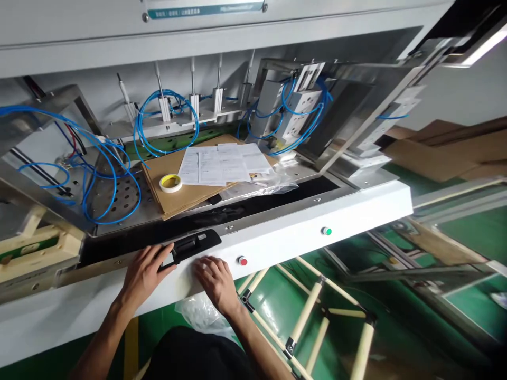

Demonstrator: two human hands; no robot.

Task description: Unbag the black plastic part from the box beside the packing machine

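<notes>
A long black plastic panel (198,244) with a recess and a small light patch lies along the machine's front ledge. My left hand (147,272) is closed on its left end, fingers above and thumb in front, next to a pale shiny piece there. Just below the panel's right half, my right hand (216,282) rests on the white front beam (289,232), its fingers bent, a little apart and holding nothing. What lies under the right fingertips is hidden.
Behind the ledge, a cardboard sheet (158,198) carries printed papers (224,163) and a tape roll (170,183). Blue air hoses (137,124) loop around the fixtures. A red button (242,260) and a green button (326,231) sit on the beam. Below stands a tube frame (307,311).
</notes>
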